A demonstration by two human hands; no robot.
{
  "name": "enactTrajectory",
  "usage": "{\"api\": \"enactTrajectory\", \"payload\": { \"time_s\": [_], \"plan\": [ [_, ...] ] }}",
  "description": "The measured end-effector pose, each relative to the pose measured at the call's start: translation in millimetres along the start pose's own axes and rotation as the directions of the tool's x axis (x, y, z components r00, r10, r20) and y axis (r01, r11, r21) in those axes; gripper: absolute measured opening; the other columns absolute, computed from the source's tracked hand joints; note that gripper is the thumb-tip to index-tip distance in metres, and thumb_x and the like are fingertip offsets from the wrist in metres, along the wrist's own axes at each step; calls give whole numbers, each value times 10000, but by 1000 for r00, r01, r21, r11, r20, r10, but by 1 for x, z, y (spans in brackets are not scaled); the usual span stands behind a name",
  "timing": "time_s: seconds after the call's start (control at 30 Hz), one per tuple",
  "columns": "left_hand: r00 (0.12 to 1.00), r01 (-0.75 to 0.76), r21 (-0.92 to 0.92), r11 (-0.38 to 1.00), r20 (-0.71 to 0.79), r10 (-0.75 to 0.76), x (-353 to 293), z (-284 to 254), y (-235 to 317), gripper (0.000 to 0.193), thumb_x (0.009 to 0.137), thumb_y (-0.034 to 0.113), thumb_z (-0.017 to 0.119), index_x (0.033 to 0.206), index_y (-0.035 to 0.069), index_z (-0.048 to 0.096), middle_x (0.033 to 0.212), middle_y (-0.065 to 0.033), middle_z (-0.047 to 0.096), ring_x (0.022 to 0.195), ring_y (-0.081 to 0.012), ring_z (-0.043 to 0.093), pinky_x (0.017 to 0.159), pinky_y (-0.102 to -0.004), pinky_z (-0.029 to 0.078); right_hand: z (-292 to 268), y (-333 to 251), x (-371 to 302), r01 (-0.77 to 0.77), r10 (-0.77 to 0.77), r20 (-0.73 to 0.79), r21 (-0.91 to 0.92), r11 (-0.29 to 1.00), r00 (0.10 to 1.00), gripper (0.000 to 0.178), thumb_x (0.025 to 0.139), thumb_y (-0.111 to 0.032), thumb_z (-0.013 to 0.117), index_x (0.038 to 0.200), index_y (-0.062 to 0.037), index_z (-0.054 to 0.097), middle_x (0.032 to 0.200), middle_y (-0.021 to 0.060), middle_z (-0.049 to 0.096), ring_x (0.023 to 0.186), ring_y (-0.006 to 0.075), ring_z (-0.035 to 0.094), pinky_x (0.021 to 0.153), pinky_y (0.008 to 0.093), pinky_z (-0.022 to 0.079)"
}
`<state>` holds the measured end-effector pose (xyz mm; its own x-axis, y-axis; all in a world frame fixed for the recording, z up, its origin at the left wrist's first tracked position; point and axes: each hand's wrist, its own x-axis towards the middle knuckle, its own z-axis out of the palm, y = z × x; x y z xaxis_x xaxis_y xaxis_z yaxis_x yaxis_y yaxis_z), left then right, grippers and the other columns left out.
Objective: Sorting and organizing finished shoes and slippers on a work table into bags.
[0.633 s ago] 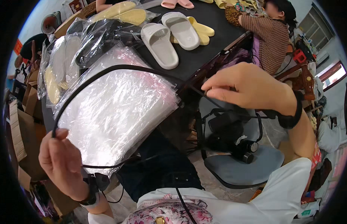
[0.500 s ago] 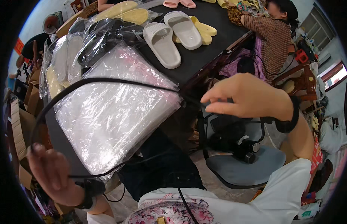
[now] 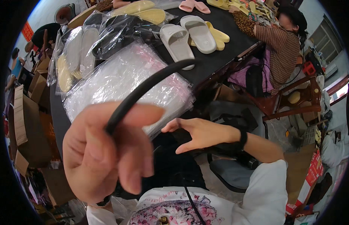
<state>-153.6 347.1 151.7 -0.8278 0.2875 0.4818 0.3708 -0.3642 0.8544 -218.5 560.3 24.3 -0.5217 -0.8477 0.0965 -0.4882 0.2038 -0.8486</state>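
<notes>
My left hand (image 3: 103,146) is raised close to the camera, large and somewhat blurred, its fingers curled round a black cable (image 3: 152,86). The cable arcs up and to the right from between the fingers. Lower and to the right, my right hand (image 3: 204,131) hangs in front of my lap with thumb and fingers apart, holding nothing. Behind my left hand lies a stack of clear plastic bags (image 3: 107,84) with pinkish edges on the black table, partly covered by that hand. A pair of light grey slide sandals (image 3: 198,33) sits beyond the stack, partly over yellow slides (image 3: 219,37).
Bagged slides (image 3: 80,48) lie at the table's far left, and pink slides (image 3: 195,5) at its far edge. A co-worker (image 3: 275,41) sits at the right by a wooden chair (image 3: 298,97). A grey chair (image 3: 232,174) stands near my right arm; cardboard boxes (image 3: 31,127) line the left.
My left hand has risen from the lower left toward the camera with the cable. My right hand has moved down and left, its fingers apart. The view has shifted slightly.
</notes>
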Motion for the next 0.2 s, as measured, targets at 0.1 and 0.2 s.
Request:
{"api": "enactTrajectory", "payload": {
  "time_s": [0.1, 0.2],
  "plan": [
    [997, 70, 7, 998, -42, -70, 13, 18, 10, 469, 1002, 321, 360, 1183, -94, 484, 510, 74, 471, 455, -25, 406, 396, -179, 287, 24, 5, 8, -36, -21, 161, 346, 938, 987, 502, 799, -216, 701, 1215, -41, 484, 1028, 67, 627, 1027, 185, 576, 905, 323, 442],
    [990, 139, 191, 972, -53, -131, 19, 12, 10, 485, 996, 315, 370, 1238, -97, 453, 561, 31, 502, 427, -63, 402, 409, -226, 344, 28, -1, 8, -287, 96, 442, 388, 876, 892, 507, 812, -227, 695, 1244, -68, 483, 995, 42, 634, 983, 123, 566, 894, 274, 427]
  ]
}}
